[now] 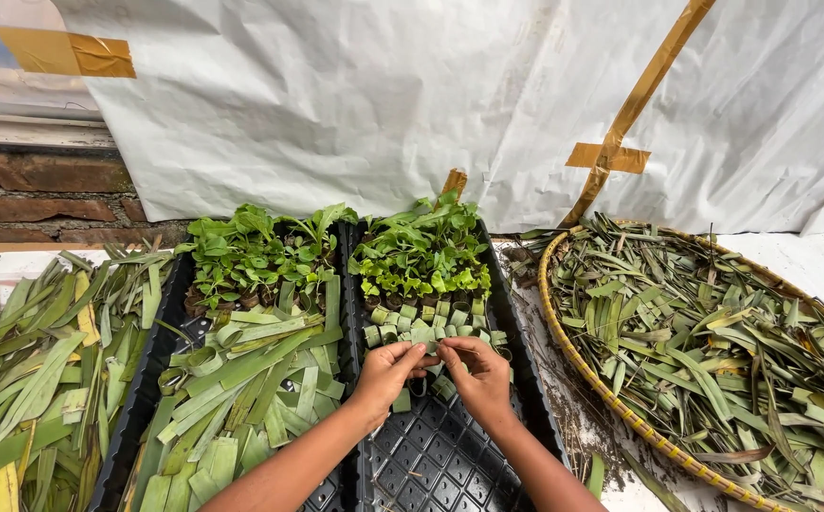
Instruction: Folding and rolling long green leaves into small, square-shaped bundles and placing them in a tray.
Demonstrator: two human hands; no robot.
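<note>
Two black trays stand side by side, touching along their long edges. The left tray (161, 365) holds a cluster of seedlings (256, 251) at its far end and a loose heap of cut leaf strips (251, 389) over the rest. The right tray (450, 465) holds a second seedling cluster (421, 248) at its far end, then rows of small leaf cups (421, 322), too many and too overlapped to count; its near part shows bare cells. Two hands work above the right tray, just in front of the cups. The left hand (385, 372) and right hand (478, 374) meet fingertip to fingertip, both pinching one folded leaf strip (434, 358) between thumb and fingers. One woven basket (564, 346) to the right is filled with long leaves (715, 351). One further pile of leaves (37, 379) lies left of the trays. White sheeting (384, 95) with tape (635, 104) hangs behind
</note>
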